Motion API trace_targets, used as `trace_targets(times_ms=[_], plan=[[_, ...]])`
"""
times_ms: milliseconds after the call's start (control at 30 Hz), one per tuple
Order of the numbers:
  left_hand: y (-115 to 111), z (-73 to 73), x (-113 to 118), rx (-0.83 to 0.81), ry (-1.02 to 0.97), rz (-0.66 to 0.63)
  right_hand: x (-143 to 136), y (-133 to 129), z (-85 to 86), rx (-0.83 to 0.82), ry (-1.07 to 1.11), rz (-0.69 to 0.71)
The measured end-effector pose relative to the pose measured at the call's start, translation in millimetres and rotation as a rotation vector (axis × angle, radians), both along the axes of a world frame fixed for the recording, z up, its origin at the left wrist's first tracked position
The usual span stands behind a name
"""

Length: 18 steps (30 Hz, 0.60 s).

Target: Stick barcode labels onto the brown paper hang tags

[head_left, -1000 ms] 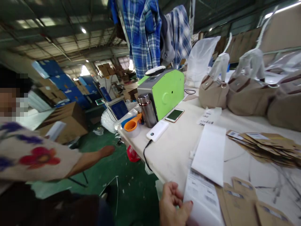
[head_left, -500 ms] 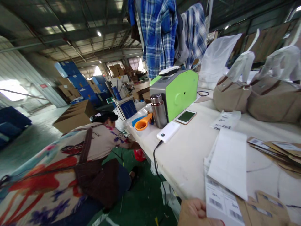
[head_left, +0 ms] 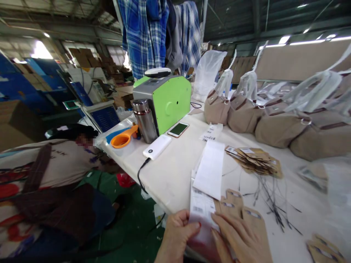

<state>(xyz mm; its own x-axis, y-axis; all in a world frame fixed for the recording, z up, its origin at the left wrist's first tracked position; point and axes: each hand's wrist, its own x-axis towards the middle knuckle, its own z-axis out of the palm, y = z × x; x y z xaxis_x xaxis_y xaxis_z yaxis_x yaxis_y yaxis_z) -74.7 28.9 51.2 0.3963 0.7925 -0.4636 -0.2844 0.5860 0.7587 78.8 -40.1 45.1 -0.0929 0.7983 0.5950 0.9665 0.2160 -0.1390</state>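
At the table's near edge, my left hand (head_left: 178, 232) pinches the side of a white sheet of barcode labels (head_left: 200, 204), thumb on top. My right hand (head_left: 238, 237) lies over the sheet's lower right, fingers stretched out, with the fingertips touching it. A blank white paper strip (head_left: 210, 168) covers the sheet's upper part. Brown card hang tags (head_left: 233, 201) lie just beyond my right hand, partly hidden by it. A bundle of similar tags (head_left: 255, 160) with black strings (head_left: 271, 204) rests farther right.
Several beige handbags (head_left: 279, 128) with wrapped handles line the right back. A green-sided machine (head_left: 172, 104), steel flask (head_left: 145, 120), orange tape dispenser (head_left: 120, 140), white power bank (head_left: 157, 147) and phone (head_left: 178, 129) stand or lie along the left. A person (head_left: 63, 164) bends beside the table.
The view has swung right, showing more handbags and the tag strings. My right hand has come into view onto the label sheet. My left hand still holds the sheet.
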Motion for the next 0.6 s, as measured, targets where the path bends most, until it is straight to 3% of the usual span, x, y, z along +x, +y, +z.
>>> trace_targets(times_ms=[133,300,600], plan=[[2,4.7,0,0.019,0.035,-0.009,-17,22,7.1,-0.039,0.052,0.009],[5,6.8,-1,0.092,0.055,-0.045,-20,29,7.1,-0.087,0.108,0.038],[7,-5.4,-1,0.128,0.092,-0.078,-21,33,5.0,-0.157,0.243,0.021]])
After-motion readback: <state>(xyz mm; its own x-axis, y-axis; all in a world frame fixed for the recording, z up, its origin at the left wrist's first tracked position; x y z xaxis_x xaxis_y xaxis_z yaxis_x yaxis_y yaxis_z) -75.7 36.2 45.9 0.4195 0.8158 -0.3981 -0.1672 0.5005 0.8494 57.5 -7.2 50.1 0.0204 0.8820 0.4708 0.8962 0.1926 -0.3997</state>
